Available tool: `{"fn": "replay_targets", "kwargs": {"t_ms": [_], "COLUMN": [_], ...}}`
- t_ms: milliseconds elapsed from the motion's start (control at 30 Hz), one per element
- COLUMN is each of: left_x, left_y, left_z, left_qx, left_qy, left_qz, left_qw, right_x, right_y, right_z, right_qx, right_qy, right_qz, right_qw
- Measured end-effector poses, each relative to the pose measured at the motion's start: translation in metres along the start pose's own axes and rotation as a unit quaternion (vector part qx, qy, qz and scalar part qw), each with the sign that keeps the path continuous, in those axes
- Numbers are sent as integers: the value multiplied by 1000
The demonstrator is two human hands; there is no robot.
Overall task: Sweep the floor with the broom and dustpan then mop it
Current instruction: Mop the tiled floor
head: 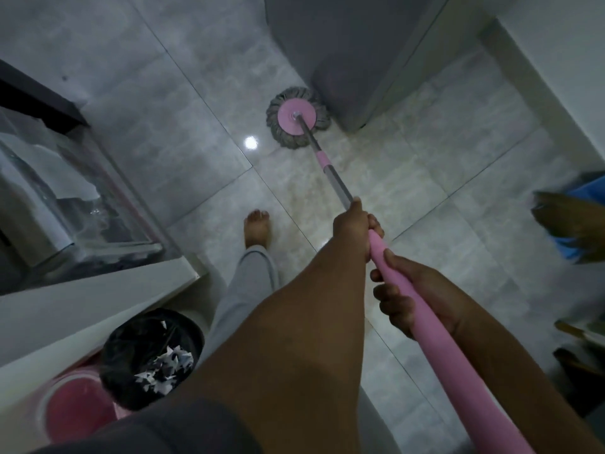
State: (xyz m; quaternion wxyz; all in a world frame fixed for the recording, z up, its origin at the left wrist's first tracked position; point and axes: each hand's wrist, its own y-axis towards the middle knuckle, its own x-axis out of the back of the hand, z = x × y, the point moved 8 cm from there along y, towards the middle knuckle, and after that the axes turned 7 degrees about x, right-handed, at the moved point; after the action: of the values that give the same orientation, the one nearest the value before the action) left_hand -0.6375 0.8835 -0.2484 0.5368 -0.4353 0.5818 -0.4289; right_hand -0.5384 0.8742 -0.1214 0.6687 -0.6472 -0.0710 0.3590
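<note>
Left hand [355,226] and right hand [409,298] curl round the pink mop handle [438,339]; the mop head [296,117] sits on the floor [425,158] just beside a grey cabinet [343,54]. Wet tiles could send the bare foot [257,229] sliding.

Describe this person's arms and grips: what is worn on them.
The left grip and right grip are ungloved hands, with no ring, watch or bracelet visible. The left forearm and right forearm are uncovered. A dark grey sleeve covers the left upper arm at the frame's bottom edge; no right sleeve is in view.
</note>
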Motion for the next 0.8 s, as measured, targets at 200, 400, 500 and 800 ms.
{"fn": "replay_targets", "kwargs": {"t_ms": [200,400,500,800], "left_x": [1,30,36,40], "left_y": [22,40,41,40], "left_z": [-160,-320,-375,-394], "left_qx": [-35,-62,-77,-80], "left_qy": [-12,-49,-62,-72], "left_qz": [-8,-15,-29,-33], "left_qw": [999,997,995,994], "right_x": [-94,-204,-242,-256], "right_y": [85,169,195,209], "right_z": [96,176,205,214], "right_qx": [9,11,11,7], "right_qy": [-45,-89,-96,-90], "right_qz": [17,34,36,42], "right_qw": [999,995,995,995]}}
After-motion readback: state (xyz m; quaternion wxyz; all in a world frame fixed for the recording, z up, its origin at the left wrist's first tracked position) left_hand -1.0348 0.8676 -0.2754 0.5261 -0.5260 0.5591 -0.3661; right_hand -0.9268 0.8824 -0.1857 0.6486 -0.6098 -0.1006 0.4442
